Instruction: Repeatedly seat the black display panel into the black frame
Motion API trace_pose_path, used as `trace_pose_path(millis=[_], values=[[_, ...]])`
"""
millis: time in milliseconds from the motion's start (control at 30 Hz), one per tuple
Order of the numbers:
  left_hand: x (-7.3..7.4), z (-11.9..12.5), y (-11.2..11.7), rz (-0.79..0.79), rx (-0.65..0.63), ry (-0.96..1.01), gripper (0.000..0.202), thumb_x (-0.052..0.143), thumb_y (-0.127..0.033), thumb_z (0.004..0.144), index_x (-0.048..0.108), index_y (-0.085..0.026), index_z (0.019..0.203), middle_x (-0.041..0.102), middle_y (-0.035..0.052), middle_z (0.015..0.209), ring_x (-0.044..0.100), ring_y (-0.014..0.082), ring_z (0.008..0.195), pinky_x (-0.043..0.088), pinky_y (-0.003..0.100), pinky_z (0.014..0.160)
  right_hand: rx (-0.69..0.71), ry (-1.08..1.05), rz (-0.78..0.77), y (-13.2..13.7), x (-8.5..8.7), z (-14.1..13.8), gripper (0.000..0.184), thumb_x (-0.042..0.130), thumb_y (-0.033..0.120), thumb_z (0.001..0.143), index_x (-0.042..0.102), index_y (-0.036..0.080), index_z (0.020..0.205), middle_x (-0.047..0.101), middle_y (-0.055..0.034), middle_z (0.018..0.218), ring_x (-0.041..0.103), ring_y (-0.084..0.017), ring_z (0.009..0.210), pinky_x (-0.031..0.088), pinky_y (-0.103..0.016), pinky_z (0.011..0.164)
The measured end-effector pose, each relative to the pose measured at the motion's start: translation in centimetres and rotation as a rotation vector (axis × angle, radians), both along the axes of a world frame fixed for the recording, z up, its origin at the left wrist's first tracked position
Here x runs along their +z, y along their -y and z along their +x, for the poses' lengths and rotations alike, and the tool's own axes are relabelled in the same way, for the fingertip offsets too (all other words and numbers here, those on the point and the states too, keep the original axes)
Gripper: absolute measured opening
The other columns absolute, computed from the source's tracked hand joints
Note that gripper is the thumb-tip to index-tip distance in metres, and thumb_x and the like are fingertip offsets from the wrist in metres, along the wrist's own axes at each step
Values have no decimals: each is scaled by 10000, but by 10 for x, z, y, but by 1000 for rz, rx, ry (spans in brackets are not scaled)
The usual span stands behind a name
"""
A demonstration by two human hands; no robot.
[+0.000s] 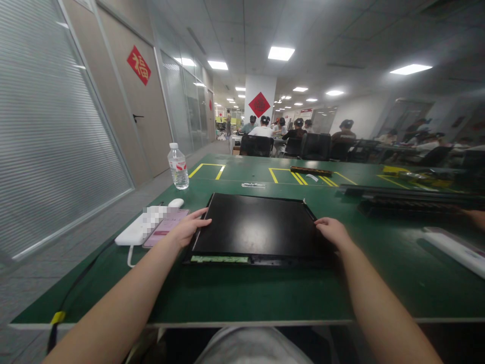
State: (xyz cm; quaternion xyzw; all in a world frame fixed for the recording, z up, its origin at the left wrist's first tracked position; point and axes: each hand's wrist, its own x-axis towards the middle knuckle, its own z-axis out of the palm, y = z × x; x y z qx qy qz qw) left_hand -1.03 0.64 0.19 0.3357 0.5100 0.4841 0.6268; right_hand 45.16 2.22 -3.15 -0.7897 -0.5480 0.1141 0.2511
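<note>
Currently: both hands at the edges of a black panel

Green table (265, 293) fills the view, with yellow tape marks on its far half. The black panel (257, 225) lies flat at the middle of the table, straight ahead of the person, with its near edge close to the table's front. A narrow green circuit strip (220, 259) is exposed along that near edge, left of centre.

Long black trays (409, 199) sit well apart at the right.

Left hand (187, 230): fingers stretched out flat on the panel's left edge, not closed round it. Right hand (333, 232): fingers bent over the right edge, touching it. Thumb is hidden, so I cannot tell whether it clamps the panel.

A water bottle (178, 167) stands upright at far left. A white block (132, 235) with a pink-screened phone (166, 227) lying against it rests just beside the left hand.
</note>
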Motion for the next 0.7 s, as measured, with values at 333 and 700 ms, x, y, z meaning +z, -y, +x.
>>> trace_pose_path(millis=[333,700], values=[[11,4,7,60,14,86,752,638,13,774,454,-204,1470,780,84,886,744,209,657,624,314,617,17,18,-17,1,2,-2,231,593,210,783,782,215,916,755,-52,962,668,-207,858,446,-261,680],[15,5,10,116,20,118,782,667,41,716,479,-154,1449,782,113,970,761,244,820,627,294,663,35,17,-20,-1,0,-2,255,584,209,784,776,199,952,748,-58,928,656,-213,843,430,-276,672]])
